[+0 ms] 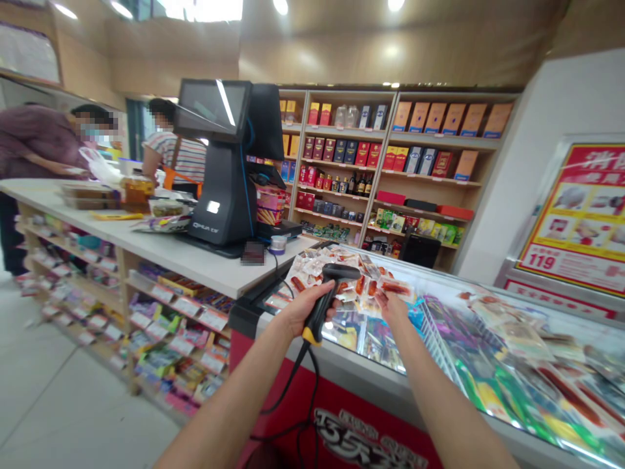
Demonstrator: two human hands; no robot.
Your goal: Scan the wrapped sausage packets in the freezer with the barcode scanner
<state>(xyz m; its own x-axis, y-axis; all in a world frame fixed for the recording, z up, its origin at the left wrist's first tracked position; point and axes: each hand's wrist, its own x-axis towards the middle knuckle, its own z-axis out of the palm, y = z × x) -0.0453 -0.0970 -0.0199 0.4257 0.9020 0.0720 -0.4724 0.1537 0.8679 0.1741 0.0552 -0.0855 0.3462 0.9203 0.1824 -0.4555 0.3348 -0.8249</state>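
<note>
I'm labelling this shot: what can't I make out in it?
All in the head view:
Scanner: the left hand hides part of its grip.
Packet in the right hand: print too small and blurred to read.
Glass-topped chest: right end cut off by the picture's edge.

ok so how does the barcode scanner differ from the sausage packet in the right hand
The barcode scanner is black with yellow; the sausage packet is clear, showing reddish-brown contents. The scanner trails a cable; the packet shows none. The left hand grips the scanner; the right hand holds the packet. Both are handheld.
</note>
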